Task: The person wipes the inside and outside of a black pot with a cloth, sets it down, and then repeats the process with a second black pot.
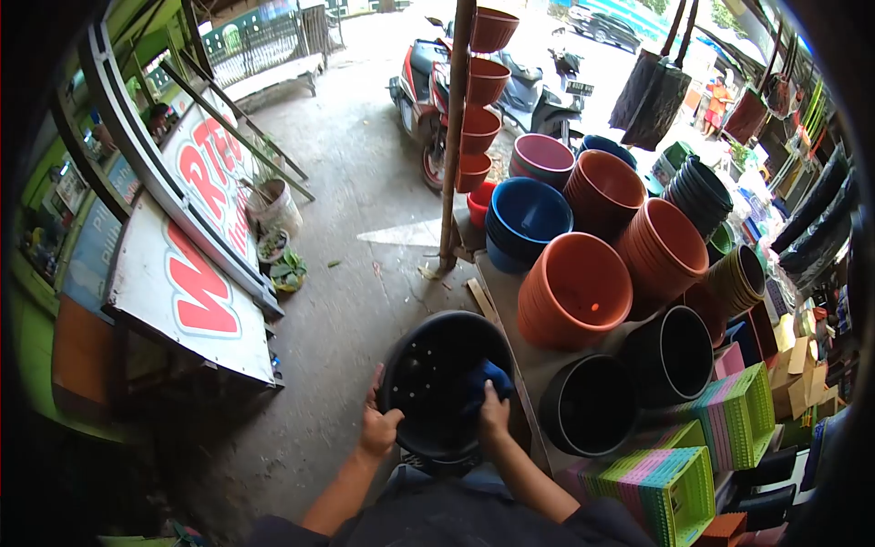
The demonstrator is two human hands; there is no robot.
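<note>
A round black plastic pot [437,335] is tilted toward me in front of my body, with several small light spots, which look like holes, in its bottom. My left hand [378,423] grips the pot's left rim, thumb on the inside and fingers around the outside. In my right hand [494,412] is a dark blue cloth [487,378], pressed against the right inner wall of the pot. The fingers of the right hand are partly hidden by the cloth.
To the right stand stacked orange pots [574,283], blue pots [529,214], black pots [591,406] and green baskets [674,483]. A pole [456,137] rises ahead, with motorcycles [428,82] behind it. A lettered signboard [196,287] and potted plants [287,271] are at left.
</note>
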